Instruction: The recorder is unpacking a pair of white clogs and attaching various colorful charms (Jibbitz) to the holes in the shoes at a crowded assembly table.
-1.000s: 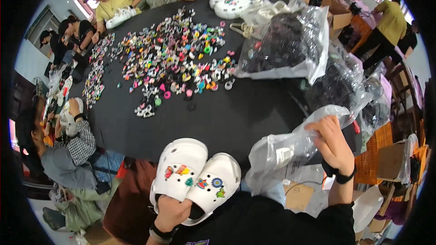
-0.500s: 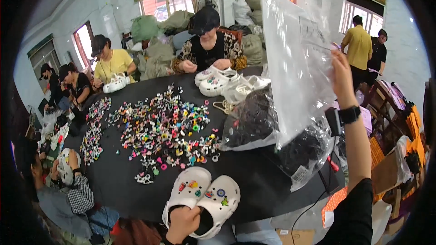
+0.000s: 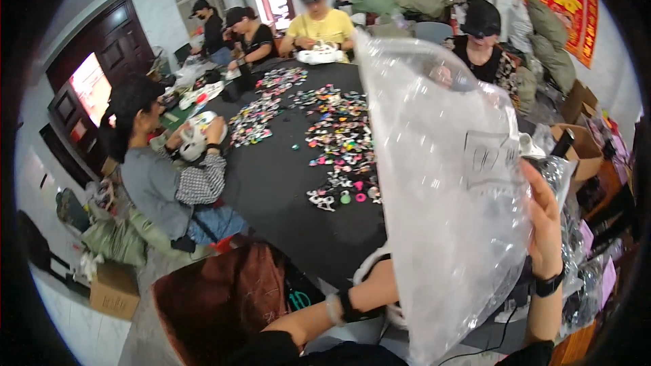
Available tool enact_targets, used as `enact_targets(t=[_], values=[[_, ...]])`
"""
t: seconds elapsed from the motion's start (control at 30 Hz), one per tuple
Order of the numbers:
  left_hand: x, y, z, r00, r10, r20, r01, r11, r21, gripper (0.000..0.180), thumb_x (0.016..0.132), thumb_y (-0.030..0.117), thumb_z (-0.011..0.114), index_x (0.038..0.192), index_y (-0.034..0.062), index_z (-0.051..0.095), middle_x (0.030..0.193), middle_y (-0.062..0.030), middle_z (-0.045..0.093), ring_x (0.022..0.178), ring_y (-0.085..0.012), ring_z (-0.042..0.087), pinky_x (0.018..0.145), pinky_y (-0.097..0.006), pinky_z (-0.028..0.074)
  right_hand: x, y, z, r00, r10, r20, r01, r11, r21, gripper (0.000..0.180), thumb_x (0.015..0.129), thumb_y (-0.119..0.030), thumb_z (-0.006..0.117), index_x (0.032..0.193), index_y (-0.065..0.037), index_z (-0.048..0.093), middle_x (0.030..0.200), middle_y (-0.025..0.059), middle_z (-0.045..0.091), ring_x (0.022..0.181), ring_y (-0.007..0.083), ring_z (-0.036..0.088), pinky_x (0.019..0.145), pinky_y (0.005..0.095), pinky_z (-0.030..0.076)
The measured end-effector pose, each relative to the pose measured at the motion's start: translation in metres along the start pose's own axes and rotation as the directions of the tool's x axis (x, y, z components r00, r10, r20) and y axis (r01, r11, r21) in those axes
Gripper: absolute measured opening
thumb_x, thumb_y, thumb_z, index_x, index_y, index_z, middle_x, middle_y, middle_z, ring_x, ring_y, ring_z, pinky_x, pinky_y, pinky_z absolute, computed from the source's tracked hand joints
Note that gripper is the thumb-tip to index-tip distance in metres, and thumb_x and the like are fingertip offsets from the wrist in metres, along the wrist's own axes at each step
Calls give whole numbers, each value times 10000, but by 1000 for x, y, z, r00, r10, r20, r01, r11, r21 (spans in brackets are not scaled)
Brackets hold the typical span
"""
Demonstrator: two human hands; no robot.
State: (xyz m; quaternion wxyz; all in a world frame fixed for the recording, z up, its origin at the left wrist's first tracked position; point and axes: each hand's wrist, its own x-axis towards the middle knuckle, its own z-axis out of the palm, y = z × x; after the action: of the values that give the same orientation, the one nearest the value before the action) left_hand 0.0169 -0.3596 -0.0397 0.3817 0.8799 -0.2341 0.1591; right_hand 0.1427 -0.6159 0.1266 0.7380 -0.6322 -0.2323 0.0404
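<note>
One clear plastic bag: raised upright, foremost in view.
Right hand: pinching bag's right edge.
Left hand: mostly behind bag; grip impossible to tell.
White shoe: partly showing beside left hand.
Black table: bearing loose multicoloured charms.
Yellow-topped person: across table, holding white footwear.

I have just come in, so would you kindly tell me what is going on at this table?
The person wearing the camera holds up a translucent plastic bag with the right hand. The left hand is partly behind that bag, its fingers hidden, beside a mostly covered white clog. Small colourful pieces lie spread over the black table. At the left, a co-worker in grey handles a white shoe; across the table, another in yellow has white footwear too.
</note>
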Motion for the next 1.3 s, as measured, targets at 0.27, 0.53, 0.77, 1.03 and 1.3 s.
enact_targets(t=[0.27, 0.53, 0.77, 1.03, 1.3], values=[[-26, -10, -36, 979, -117, 167, 157, 956, -249, 433, 971, 268, 463, 1349, 57, 466, 1293, -132, 560, 1139, -268, 569, 968, -385, 443, -56, 37, 28, 993, 109, 50, -91, 954, -287, 614, 841, -40, 599, 1422, 4, 407, 1301, 74, 461, 1189, 170, 453, 1018, 266, 321], [-50, 12, -124, 842, -517, -153, 72, 389, -918, 458, 999, 171, 496, 1399, 4, 348, 1302, -125, 547, 1160, -221, 560, 989, -378, 445, -69, 71, 82, 990, -61, 126, 110, 897, -429, 711, 794, -74, 669, 1440, -8, 378, 1232, 118, 441, 1142, 204, 440, 981, 270, 339], [-100, -57, -149, 457, -781, -425, -23, 468, -884, 184, 988, 100, 487, 1096, -1, 597, 984, -81, 664, 853, -175, 649, 753, -310, 538, -82, 101, 98, 955, 180, 236, -212, 970, 117, 564, 783, 56, 676, 1321, 1, 517, 1187, 69, 513, 1028, 106, 488, 880, 222, 382], [-237, -263, -290, 471, -341, -813, 625, 780, 35, 198, 965, 120, 465, 1052, 22, 614, 913, -51, 653, 798, -177, 630, 679, -345, 518, -118, 97, 53, 976, 216, 32, -218, 965, 148, 239, 874, -10, 591, 1110, 27, 589, 934, 35, 554, 703, 70, 453, 620, 207, 347], [-231, -323, -310, 600, -229, -767, 792, 303, 529, 207, 854, 180, 566, 907, 32, 701, 885, -132, 714, 812, -290, 678, 686, -386, 524, -185, 84, 16, 911, 320, -261, -284, 944, 166, 288, 914, -269, 663, 1116, -67, 629, 882, 102, 652, 768, 173, 593, 676, 276, 431]])
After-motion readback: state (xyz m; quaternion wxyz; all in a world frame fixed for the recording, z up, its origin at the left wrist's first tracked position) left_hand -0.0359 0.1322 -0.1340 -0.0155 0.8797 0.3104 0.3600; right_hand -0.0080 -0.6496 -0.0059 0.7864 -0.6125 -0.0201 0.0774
